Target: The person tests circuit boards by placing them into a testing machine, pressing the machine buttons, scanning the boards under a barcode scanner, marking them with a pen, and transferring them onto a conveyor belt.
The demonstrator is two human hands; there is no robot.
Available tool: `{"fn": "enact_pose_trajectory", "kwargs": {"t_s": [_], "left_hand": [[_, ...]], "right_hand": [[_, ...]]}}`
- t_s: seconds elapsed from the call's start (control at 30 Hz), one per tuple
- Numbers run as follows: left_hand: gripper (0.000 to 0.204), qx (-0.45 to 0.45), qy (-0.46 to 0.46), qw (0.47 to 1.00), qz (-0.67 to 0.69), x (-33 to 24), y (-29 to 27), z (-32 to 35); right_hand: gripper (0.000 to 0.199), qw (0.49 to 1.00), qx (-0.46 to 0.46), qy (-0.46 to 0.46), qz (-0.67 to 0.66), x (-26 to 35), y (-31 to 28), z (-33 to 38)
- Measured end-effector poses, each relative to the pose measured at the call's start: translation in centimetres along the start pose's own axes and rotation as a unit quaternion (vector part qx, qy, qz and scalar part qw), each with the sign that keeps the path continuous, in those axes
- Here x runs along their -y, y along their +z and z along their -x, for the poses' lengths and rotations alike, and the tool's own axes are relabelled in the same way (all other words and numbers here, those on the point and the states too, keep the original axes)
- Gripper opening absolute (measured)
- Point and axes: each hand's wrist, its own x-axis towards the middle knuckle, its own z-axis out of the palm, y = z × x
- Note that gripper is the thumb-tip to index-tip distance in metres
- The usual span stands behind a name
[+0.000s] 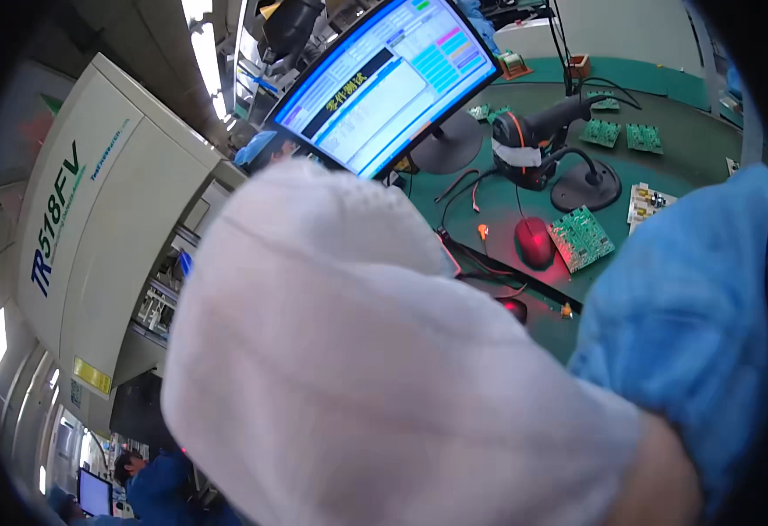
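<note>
Your right hand (384, 368), in white glove, is filling centre of view, raised close to camera, back toward lens; fingers hidden, so cannot tell whether spread or closed, and nothing visibly held. Your left hand is not showing. Nearest things are lying beyond and right of glove on green surface (708, 149): red mouse (534, 241), green circuit board (581, 238) touching it (long axis slanting away-right).

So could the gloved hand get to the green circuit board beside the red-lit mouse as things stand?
Probably yes: the white-gloved hand is raised close to the camera, apart from the green circuit board, which lies uncovered on the green mat. Which hand it is, I cannot tell.
</note>
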Motion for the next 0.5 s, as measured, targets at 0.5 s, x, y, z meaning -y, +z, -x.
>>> {"fn": "enact_pose_trajectory", "kwargs": {"t_s": [0.5], "left_hand": [[0.028, 0.001, -0.234, 0.969, 0.083, -4.6, -5.6, -1.7]], "right_hand": [[0.013, 0.949, 0.091, 0.093, 0.287, 2.4, -4.1, 1.3]]}}
